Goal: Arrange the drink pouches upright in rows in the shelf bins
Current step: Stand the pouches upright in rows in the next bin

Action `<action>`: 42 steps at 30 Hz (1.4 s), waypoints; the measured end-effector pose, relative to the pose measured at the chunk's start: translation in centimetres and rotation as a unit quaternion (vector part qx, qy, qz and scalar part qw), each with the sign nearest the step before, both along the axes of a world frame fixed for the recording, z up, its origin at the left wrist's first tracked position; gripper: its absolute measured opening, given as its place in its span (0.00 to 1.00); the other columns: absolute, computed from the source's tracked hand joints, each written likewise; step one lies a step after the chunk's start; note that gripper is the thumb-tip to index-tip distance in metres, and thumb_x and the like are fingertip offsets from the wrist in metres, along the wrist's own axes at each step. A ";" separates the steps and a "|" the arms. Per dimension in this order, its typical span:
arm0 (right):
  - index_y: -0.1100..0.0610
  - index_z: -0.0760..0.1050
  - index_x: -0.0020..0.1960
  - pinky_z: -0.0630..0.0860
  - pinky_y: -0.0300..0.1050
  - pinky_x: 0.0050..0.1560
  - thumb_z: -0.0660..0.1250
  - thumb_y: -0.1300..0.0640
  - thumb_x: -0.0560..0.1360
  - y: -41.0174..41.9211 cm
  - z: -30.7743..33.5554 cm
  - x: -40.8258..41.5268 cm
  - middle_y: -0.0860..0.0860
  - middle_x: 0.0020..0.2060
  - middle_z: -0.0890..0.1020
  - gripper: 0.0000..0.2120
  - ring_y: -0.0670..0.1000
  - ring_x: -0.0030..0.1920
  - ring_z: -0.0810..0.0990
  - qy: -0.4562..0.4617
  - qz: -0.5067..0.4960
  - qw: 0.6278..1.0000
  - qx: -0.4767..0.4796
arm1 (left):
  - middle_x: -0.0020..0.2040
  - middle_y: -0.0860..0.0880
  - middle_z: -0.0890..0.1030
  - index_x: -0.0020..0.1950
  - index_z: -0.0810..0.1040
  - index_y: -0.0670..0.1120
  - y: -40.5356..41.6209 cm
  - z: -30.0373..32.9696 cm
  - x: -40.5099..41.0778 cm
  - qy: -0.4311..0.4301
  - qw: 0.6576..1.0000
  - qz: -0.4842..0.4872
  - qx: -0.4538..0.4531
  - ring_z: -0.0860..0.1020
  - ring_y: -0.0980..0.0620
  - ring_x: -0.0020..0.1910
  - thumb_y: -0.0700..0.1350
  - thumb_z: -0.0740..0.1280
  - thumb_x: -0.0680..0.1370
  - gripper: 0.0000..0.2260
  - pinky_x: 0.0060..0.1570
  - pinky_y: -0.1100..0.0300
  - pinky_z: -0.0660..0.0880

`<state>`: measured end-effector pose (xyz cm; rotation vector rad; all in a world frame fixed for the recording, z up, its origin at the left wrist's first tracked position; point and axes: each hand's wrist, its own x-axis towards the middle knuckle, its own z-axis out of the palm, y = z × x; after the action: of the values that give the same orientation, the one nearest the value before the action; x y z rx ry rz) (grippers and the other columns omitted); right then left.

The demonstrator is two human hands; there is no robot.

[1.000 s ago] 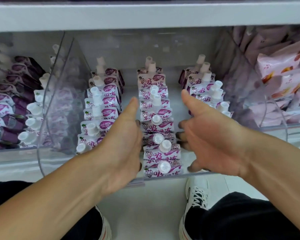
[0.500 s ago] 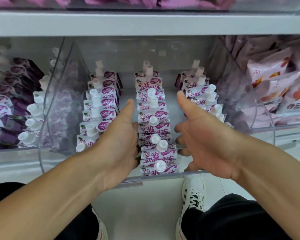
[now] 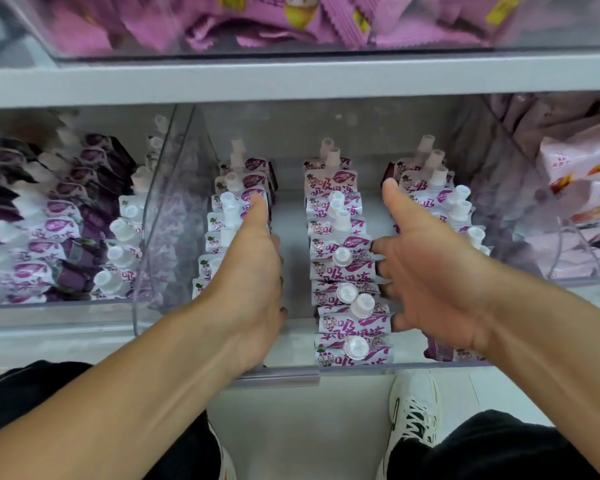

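Observation:
Three rows of white-and-purple drink pouches with white caps stand in the middle clear bin. My left hand lies against the right side of the left row, thumb pointing away, holding nothing. A bare gap separates it from the middle row. My right hand has its fingertips touching the right side of the middle row, thumb raised, with no pouch held. The right row stands behind that hand and is partly hidden by it.
A clear slanted divider walls off a left bin of similar pouches. Pink snack packs fill the right bin. Purple packs sit on the shelf above. My shoe is on the floor below.
My left hand moved left, off the middle row and onto the left row. My right hand stayed at the middle row's right side. The view shifted upward.

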<state>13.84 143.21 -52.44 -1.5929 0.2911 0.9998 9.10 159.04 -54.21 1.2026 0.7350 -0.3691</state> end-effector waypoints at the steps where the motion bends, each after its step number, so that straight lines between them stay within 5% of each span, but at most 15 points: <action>1: 0.41 0.48 0.79 0.48 0.69 0.72 0.47 0.21 0.69 0.2 -0.2 0.1 0.49 0.79 0.49 0.44 0.54 0.79 0.50 0.003 0.000 1.000 0.002 | 0.79 0.56 0.59 0.80 0.54 0.57 -0.3 -0.1 -0.1 0.001 1.000 -0.007 0.003 0.56 0.54 0.78 0.74 0.46 0.75 0.37 0.73 0.46 0.54; 3: 0.40 0.50 0.78 0.49 0.67 0.74 0.47 0.20 0.68 0.6 -0.4 0.3 0.48 0.79 0.52 0.44 0.53 0.78 0.51 0.007 0.009 1.000 0.010 | 0.71 0.54 0.72 0.72 0.70 0.53 -1.1 -0.4 0.3 -0.001 1.000 -0.024 0.008 0.75 0.58 0.66 0.72 0.46 0.77 0.34 0.60 0.57 0.72; 5: 0.42 0.65 0.73 0.62 0.57 0.69 0.45 0.22 0.71 0.9 0.0 0.7 0.48 0.70 0.70 0.39 0.48 0.72 0.66 0.003 0.014 1.000 0.006 | 0.62 0.53 0.81 0.62 0.78 0.54 -1.9 -0.5 1.7 -0.009 0.999 -0.040 -0.005 0.83 0.56 0.52 0.72 0.46 0.77 0.32 0.48 0.60 0.79; 7: 0.42 0.72 0.65 0.69 0.49 0.62 0.44 0.25 0.75 1.4 0.0 1.4 0.42 0.58 0.79 0.33 0.42 0.62 0.75 -0.015 -0.006 1.000 -0.017 | 0.73 0.52 0.71 0.72 0.71 0.58 -2.1 -1.1 3.2 -0.011 0.999 -0.041 -0.001 0.73 0.52 0.68 0.75 0.46 0.75 0.35 0.66 0.51 0.70; 10: 0.44 0.50 0.79 0.50 0.56 0.75 0.44 0.24 0.73 2.3 -0.6 2.1 0.47 0.79 0.52 0.40 0.49 0.78 0.51 -0.018 -0.036 0.999 -0.005 | 0.77 0.50 0.66 0.74 0.68 0.60 -2.1 -2.0 4.1 0.005 0.999 -0.042 0.007 0.68 0.47 0.73 0.78 0.48 0.70 0.39 0.70 0.47 0.63; 12: 0.47 0.57 0.78 0.56 0.59 0.74 0.46 0.24 0.73 2.2 -0.8 2.2 0.51 0.78 0.57 0.41 0.52 0.77 0.57 0.010 -0.048 0.998 0.024 | 0.75 0.48 0.70 0.73 0.69 0.59 -1.9 -2.5 4.0 0.009 0.999 -0.043 0.013 0.71 0.46 0.71 0.79 0.49 0.67 0.41 0.70 0.43 0.66; 14: 0.53 0.82 0.57 0.75 0.57 0.56 0.45 0.26 0.75 1.9 -0.4 2.6 0.58 0.57 0.83 0.39 0.58 0.59 0.80 0.001 -0.029 0.999 0.014 | 0.66 0.46 0.79 0.69 0.75 0.55 -1.7 -2.2 4.4 0.002 0.998 -0.045 0.032 0.80 0.47 0.61 0.79 0.49 0.68 0.40 0.60 0.46 0.76; 16: 0.53 0.82 0.42 0.72 0.53 0.43 0.45 0.27 0.76 2.1 0.2 3.8 0.56 0.40 0.85 0.37 0.56 0.43 0.79 -0.031 -0.029 0.999 -0.017 | 0.61 0.45 0.82 0.66 0.78 0.54 -1.6 -0.9 5.3 -0.015 0.999 -0.026 0.031 0.83 0.46 0.55 0.75 0.47 0.74 0.36 0.54 0.49 0.79; 20: 0.48 0.56 0.78 0.62 0.62 0.70 0.46 0.25 0.73 3.5 0.1 6.6 0.50 0.77 0.61 0.41 0.57 0.73 0.65 -0.067 -0.101 0.992 -0.038 | 0.79 0.47 0.60 0.80 0.57 0.51 -1.3 0.5 8.4 -0.019 0.996 0.037 0.083 0.61 0.45 0.77 0.70 0.45 0.79 0.35 0.72 0.47 0.57; 25: 0.43 0.61 0.76 0.49 0.72 0.72 0.52 0.16 0.50 2.4 -7.3 12.8 0.50 0.76 0.65 0.59 0.56 0.75 0.63 -0.141 -0.099 0.985 -0.009 | 0.63 0.45 0.81 0.68 0.75 0.52 -1.4 -1.0 10.0 -0.038 0.997 0.029 0.065 0.82 0.44 0.56 0.76 0.47 0.71 0.39 0.60 0.48 0.74; 28: 0.42 0.62 0.75 0.49 0.72 0.72 0.54 0.16 0.50 2.3 -7.5 12.3 0.50 0.75 0.66 0.58 0.55 0.75 0.64 -0.137 -0.071 0.988 0.001 | 0.48 0.47 0.86 0.60 0.79 0.51 -1.5 -1.8 10.2 -0.028 0.997 0.022 0.062 0.86 0.50 0.42 0.77 0.47 0.71 0.38 0.48 0.54 0.79; 30: 0.45 0.66 0.74 0.63 0.70 0.68 0.53 0.17 0.59 2.9 -4.2 8.6 0.54 0.72 0.72 0.51 0.57 0.69 0.73 -0.147 -0.040 0.988 0.002 | 0.59 0.44 0.83 0.64 0.78 0.52 -1.3 -2.3 10.1 -0.028 0.998 0.026 0.059 0.84 0.44 0.52 0.82 0.50 0.61 0.46 0.55 0.46 0.77; 32: 0.49 0.68 0.72 0.76 0.51 0.56 0.49 0.24 0.72 2.8 -0.4 5.0 0.55 0.65 0.78 0.39 0.54 0.60 0.80 -0.154 -0.027 0.988 0.015 | 0.66 0.44 0.78 0.67 0.76 0.54 -0.8 -2.8 9.5 -0.035 0.997 0.037 0.050 0.79 0.41 0.61 0.82 0.51 0.54 0.52 0.61 0.40 0.73; 39: 0.40 0.51 0.78 0.50 0.64 0.74 0.48 0.22 0.70 0.6 0.6 -1.6 0.48 0.79 0.52 0.41 0.54 0.79 0.51 0.008 0.018 0.999 0.037 | 0.71 0.47 0.73 0.66 0.75 0.59 -1.2 0.7 0.4 0.004 0.991 -0.131 -0.004 0.71 0.45 0.71 0.78 0.47 0.72 0.35 0.71 0.43 0.65; 42: 0.37 0.80 0.58 0.77 0.55 0.62 0.50 0.24 0.72 0.6 1.0 -2.9 0.40 0.61 0.81 0.29 0.44 0.60 0.80 0.024 0.031 0.993 0.112 | 0.62 0.47 0.82 0.61 0.80 0.52 -1.9 0.9 -1.0 0.012 0.984 -0.167 -0.063 0.85 0.52 0.50 0.75 0.46 0.75 0.36 0.41 0.56 0.83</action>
<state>10.96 143.82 -51.47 -1.3822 0.1569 1.0795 8.07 157.15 -53.36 1.2038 0.5212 -0.6989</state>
